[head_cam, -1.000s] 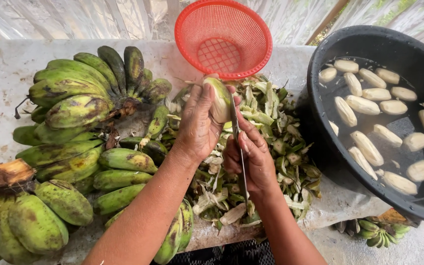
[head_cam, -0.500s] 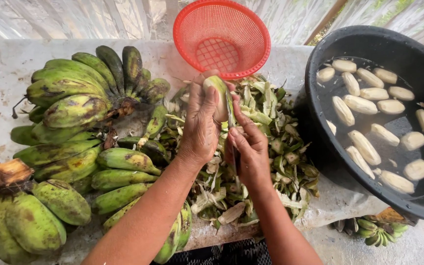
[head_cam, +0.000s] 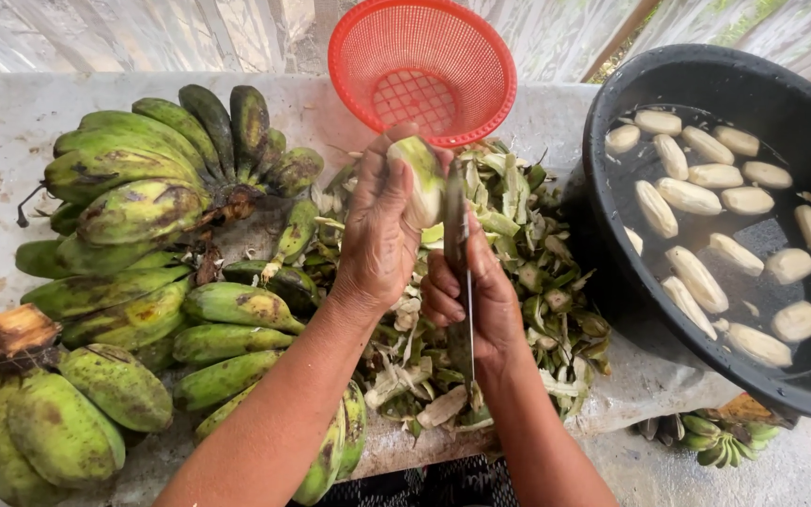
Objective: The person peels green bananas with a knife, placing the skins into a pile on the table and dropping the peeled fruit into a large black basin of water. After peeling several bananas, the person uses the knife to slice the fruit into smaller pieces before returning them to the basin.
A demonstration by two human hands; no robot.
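Note:
My left hand (head_cam: 377,235) holds a partly peeled green banana (head_cam: 421,178) upright above a heap of green peelings (head_cam: 518,244). My right hand (head_cam: 469,300) grips a knife (head_cam: 459,272) just below and to the right of it, the blade standing on edge next to the banana's lower end. Both hands hover over the middle of the table, in front of a red plastic basket (head_cam: 424,70).
Bunches of green bananas (head_cam: 133,188) cover the left of the plastic-sheeted table (head_cam: 11,122). A black tub (head_cam: 706,84) of water with several peeled bananas (head_cam: 696,277) stands at the right. More small green bananas (head_cam: 725,441) lie on the floor below.
The knife has drawn back down along the banana, and my right hand has dropped a little toward me. My left hand has turned the banana slightly.

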